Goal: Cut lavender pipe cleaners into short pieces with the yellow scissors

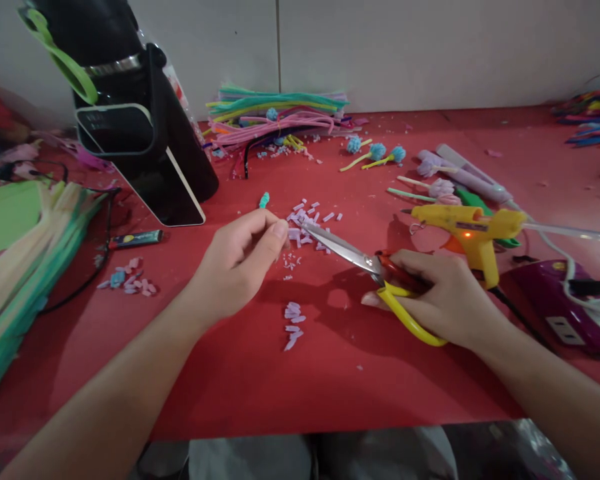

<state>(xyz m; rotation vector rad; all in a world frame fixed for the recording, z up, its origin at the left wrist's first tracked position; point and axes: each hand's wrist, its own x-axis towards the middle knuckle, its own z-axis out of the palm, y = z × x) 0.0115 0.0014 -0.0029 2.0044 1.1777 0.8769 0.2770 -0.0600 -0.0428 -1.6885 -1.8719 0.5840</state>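
Observation:
My right hand (pixel 440 293) grips a pair of scissors (pixel 343 249) with red and yellow handles. The blades look nearly closed and point left, their tip at a pile of short lavender pieces (pixel 305 217). Just left of that tip, my left hand (pixel 243 257) is closed in a pinch, thumb against forefinger; whatever sits between them is too small or hidden to name. Fine lavender scraps (pixel 291 261) lie below its fingertips. Nearer to me is a small group of cut lavender pieces (pixel 293 323). A teal twisted bit (pixel 265 200) lies behind my left hand.
A yellow glue gun (pixel 467 230) with a lit orange light lies right, beside a purple power strip (pixel 555 300). A phone (pixel 155 183) leans on a black bottle (pixel 187 127). Pipe cleaners (pixel 280 123) are bundled at the back; blue pom-pom stems (pixel 377 152) lie nearby.

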